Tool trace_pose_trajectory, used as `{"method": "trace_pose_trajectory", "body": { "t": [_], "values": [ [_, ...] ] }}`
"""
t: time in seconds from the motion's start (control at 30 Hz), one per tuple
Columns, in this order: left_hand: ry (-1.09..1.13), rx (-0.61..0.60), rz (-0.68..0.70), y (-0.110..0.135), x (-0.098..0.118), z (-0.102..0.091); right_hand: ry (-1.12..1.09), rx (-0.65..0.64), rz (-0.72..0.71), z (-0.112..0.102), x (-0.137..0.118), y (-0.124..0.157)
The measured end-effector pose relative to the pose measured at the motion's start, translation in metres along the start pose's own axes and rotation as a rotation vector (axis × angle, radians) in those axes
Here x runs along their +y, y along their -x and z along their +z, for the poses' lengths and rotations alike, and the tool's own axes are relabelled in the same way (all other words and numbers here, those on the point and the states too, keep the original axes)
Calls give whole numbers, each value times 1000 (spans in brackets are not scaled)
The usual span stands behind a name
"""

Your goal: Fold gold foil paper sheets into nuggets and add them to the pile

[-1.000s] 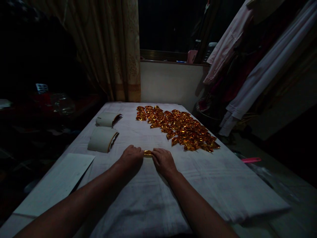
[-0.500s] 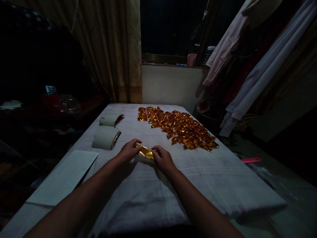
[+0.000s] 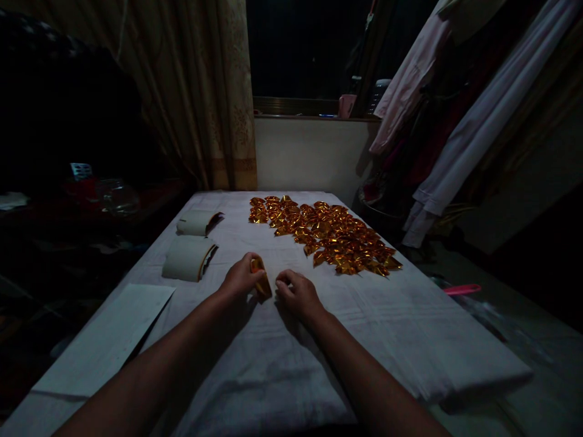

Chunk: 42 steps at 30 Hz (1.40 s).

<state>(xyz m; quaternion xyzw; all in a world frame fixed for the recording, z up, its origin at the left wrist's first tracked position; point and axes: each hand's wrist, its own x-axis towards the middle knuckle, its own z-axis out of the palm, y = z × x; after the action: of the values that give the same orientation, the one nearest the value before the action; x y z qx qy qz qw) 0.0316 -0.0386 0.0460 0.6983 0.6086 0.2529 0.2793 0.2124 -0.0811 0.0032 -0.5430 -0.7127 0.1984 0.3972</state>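
Note:
Above the middle of the cloth-covered table, my left hand (image 3: pixel 242 278) grips a folded strip of gold foil paper (image 3: pixel 263 286) between thumb and fingers. The strip is tilted, its lower corner pointing down toward the cloth. My right hand (image 3: pixel 296 292) is just right of the strip, fingers curled in and a narrow gap between fingertips and foil. I see nothing in it, though its palm side is hidden. Beyond my right hand lies a wide pile of folded gold foil pieces (image 3: pixel 339 237).
Two curved grey card pieces (image 3: pixel 184 258) with stacked edges lie on the left of the table (image 3: pixel 387 340). A flat white board (image 3: pixel 104 340) is nearer me. Clothes (image 3: pixel 478 127) hang at the right; a pink-handled item (image 3: pixel 462 289) is beside the table.
The gold strip, earlier stretched between both hands, has swung to a steeper tilt in my left hand. My right hand has come off its end. The view has shifted slightly.

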Motion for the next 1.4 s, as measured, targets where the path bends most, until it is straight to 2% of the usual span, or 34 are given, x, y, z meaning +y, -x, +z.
{"method": "trace_pose_trajectory", "body": {
  "t": [0.17, 0.3, 0.43, 0.57, 0.7, 0.83, 1.07, 1.2, 1.4],
  "values": [
    [-243, -163, 136, -21, 8, -11, 52, 31, -80, -9, 5, -20],
    [-315, -262, 225, -35, 20, 0, 86, 25, -146, -11, 10, -38],
    [-277, -321, 273, -34, 24, 14, 116, 5, -164, -14, 25, -43],
    [-213, -300, 270, -18, 7, 14, 129, -7, -135, -19, 45, -34],
    [-149, -285, 421, 2, -25, 2, 124, -29, -123, -24, 55, -22],
    [-319, -342, 514, 15, -48, -8, 124, -35, -187, -29, 51, -17],
    [-419, -308, 589, 20, -45, 3, 299, -127, -368, -26, 23, -11],
    [-433, -294, 615, 23, -43, 7, 363, -171, -393, -19, 18, -10],
    [-372, -233, 589, 34, -58, 1, 393, -267, -374, -18, 20, -8]
  ]
}}
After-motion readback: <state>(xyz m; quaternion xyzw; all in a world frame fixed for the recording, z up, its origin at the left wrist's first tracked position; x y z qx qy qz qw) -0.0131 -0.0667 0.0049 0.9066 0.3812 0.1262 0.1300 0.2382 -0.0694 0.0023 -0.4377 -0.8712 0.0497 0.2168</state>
